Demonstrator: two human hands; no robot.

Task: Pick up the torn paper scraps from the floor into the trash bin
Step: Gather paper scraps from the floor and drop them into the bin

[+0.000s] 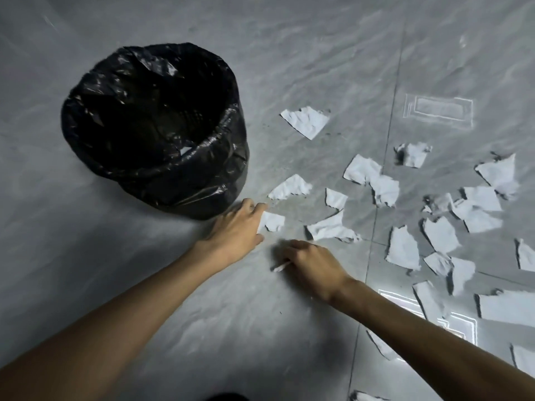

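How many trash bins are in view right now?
1: a round bin lined with a black plastic bag, standing on the grey tiled floor upper left, just beyond the left hand. None seems hidden.

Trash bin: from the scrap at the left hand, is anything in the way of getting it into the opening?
Nothing visible blocks it. The left hand is on a small scrap just beside the trash bin, whose black-lined mouth is open and uncovered. Only bare floor lies between them; the scrap must simply be lifted over the rim.
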